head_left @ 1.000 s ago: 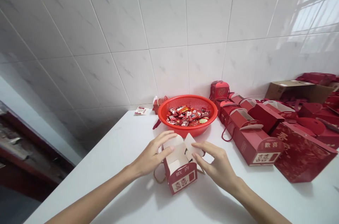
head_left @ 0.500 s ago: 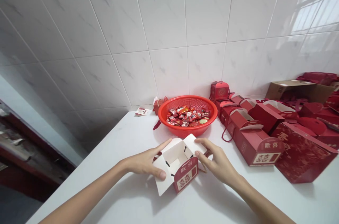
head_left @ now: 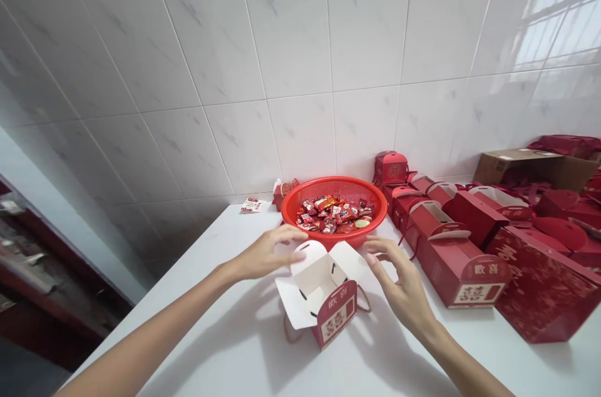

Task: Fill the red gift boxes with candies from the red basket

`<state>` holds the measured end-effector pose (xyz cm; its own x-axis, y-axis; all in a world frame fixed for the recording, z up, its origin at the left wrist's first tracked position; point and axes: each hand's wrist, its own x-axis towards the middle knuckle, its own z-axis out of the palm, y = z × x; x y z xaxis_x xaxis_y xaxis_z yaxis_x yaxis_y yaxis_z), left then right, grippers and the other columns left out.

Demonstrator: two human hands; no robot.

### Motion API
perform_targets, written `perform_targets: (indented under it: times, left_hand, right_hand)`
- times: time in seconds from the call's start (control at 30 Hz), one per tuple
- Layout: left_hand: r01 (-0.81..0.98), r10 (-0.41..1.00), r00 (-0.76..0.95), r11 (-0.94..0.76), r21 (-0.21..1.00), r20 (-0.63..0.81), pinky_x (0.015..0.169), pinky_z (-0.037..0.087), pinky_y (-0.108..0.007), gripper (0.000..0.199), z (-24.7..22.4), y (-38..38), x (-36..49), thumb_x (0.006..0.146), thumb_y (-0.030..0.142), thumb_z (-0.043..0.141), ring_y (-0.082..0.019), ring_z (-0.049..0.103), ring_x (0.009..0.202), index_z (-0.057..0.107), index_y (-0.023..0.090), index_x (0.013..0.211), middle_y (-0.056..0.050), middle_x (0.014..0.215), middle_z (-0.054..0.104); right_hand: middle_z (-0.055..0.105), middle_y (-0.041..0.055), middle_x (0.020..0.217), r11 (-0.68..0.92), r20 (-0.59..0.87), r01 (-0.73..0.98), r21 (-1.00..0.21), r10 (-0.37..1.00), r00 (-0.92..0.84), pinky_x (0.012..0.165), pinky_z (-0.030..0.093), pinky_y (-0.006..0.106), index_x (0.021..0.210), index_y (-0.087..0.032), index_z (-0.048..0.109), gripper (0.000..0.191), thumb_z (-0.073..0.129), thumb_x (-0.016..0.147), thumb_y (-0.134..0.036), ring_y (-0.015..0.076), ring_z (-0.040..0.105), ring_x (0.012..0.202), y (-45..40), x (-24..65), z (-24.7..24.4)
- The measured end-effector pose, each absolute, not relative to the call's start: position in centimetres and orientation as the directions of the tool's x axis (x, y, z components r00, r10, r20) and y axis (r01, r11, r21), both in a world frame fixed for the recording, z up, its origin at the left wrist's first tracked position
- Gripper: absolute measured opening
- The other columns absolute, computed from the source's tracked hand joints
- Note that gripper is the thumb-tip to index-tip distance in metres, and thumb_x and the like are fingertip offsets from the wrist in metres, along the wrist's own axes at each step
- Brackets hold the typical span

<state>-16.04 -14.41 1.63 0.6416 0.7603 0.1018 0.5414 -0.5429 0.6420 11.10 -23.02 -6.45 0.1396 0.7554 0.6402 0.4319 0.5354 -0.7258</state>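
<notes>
An open red gift box (head_left: 335, 319) with white inner flaps and cord handles stands on the white table, its top spread wide. My left hand (head_left: 270, 251) is at the box's back left flap, fingers apart, thumb over the flap's edge; whether it touches is unclear. To the right of the box, my right hand (head_left: 399, 281) hovers near the right flap with fingers parted and nothing in them. Just behind the box sits a red plastic basket (head_left: 334, 187) holding several wrapped candies (head_left: 345, 214).
Several red gift boxes (head_left: 451, 256) crowd the right side, with a large red bag-like box (head_left: 547, 284) in front. A cardboard box (head_left: 530, 159) is behind them. Small printed cards (head_left: 252, 205) lie at the back left, near the tiled wall (head_left: 300, 128).
Both hands have let go of the side flaps and moved outward or upward from them. The box's cord handles now show at its sides. The view has tilted slightly.
</notes>
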Motion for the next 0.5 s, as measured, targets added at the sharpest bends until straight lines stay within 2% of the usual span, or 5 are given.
perform_targets:
  times: [0.07,0.17,0.3,0.4,0.5]
  left_hand:
    - [0.542,0.776,0.605,-0.566,0.622,0.178,0.095,0.049,-0.041,0.038,2.8,-13.0,-15.0,0.088,0.053,0.058,-0.025,0.063,0.103,0.074,0.022,0.104,-0.008,0.113,0.071]
    - [0.577,0.758,0.636,-0.593,0.562,0.148,0.085,0.049,-0.034,0.037,3.7,-10.1,-12.9,0.087,0.048,0.058,-0.023,0.065,0.095,0.076,0.018,0.101,-0.007,0.106,0.074]
    - [0.72,0.668,0.691,-0.596,0.356,-0.278,0.079,0.048,-0.031,0.042,3.0,-6.2,-9.2,0.088,0.046,0.053,-0.026,0.067,0.088,0.079,0.014,0.093,-0.007,0.093,0.076]
    - [0.728,0.586,0.678,-0.618,0.295,-0.445,0.09,0.047,-0.029,0.047,1.9,-4.4,-6.2,0.086,0.043,0.057,-0.027,0.064,0.109,0.071,0.019,0.123,-0.006,0.123,0.071]
    - [0.74,0.573,0.656,-0.614,0.273,-0.491,0.086,0.051,-0.031,0.079,0.7,-3.4,-4.0,0.08,0.044,0.064,-0.03,0.063,0.115,0.042,0.021,0.152,-0.011,0.141,0.06]
  right_hand:
    - [0.069,0.0087,0.114,0.539,0.653,0.43,-0.724,0.736,0.176,0.085,0.054,0.035,0.102,-0.022,0.067,0.018,0.054,0.099,-0.035,0.0224,0.065,0.106,-23.1,11.2,-6.3]
    - [0.069,0.0086,0.114,0.551,0.668,0.43,-0.715,0.72,0.187,0.088,0.052,0.036,0.098,-0.023,0.067,0.017,0.053,0.099,-0.033,0.0232,0.064,0.11,-23.3,11.2,-6.4]
    - [0.068,0.0086,0.112,0.563,0.689,0.468,-0.681,0.708,0.152,0.083,0.053,0.032,0.092,-0.023,0.067,0.016,0.053,0.099,-0.029,0.0225,0.065,0.107,-23.3,10.9,-6.6]
    - [0.067,0.009,0.111,0.577,0.709,0.491,-0.653,0.694,0.128,0.077,0.054,0.029,0.091,-0.022,0.066,0.015,0.053,0.098,-0.025,0.0218,0.067,0.104,-23.4,10.8,-6.7]
    - [0.068,0.0089,0.106,0.596,0.727,0.501,-0.628,0.678,0.105,0.077,0.054,0.027,0.092,-0.022,0.065,0.015,0.051,0.099,-0.022,0.022,0.066,0.107,-23.4,10.8,-6.7]
